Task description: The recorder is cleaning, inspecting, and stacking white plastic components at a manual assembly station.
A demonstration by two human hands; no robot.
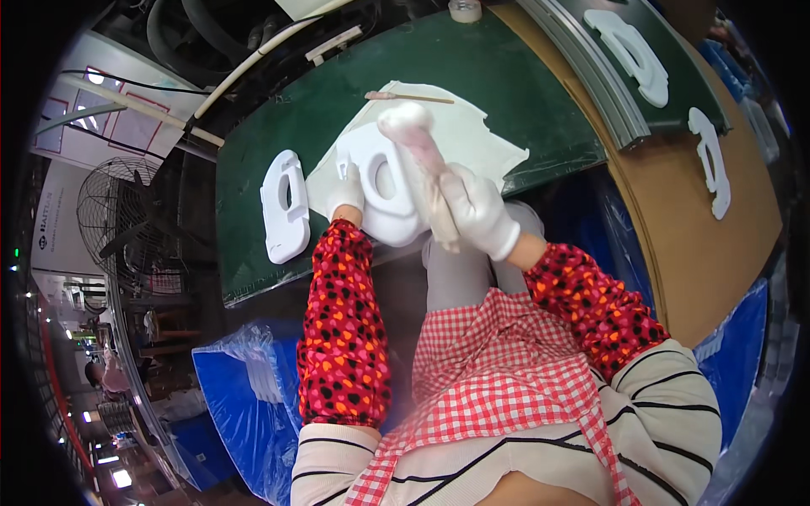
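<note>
A white plastic part (390,226) with an oval opening lies tilted near the front edge of the green table. My left hand (346,192), in a white glove, grips its left side, with the thumb on the top. My gloved right hand (483,211) is closed round a long bundled rag (426,160), white at its far end and pinkish below. The rag's far end is over the part's upper right; whether it touches is unclear. Beneath them a pale cloth (494,153) is spread out. A similar white part (283,240) lies to the left.
On the cloth's far side lies a thin stick (413,97) with a pinkish end. A tape roll (465,10) sits at the back of the green table (253,287). More white parts (633,59) lie to the right, by brown board (675,253). Blue-lined bins (245,396) flank my legs.
</note>
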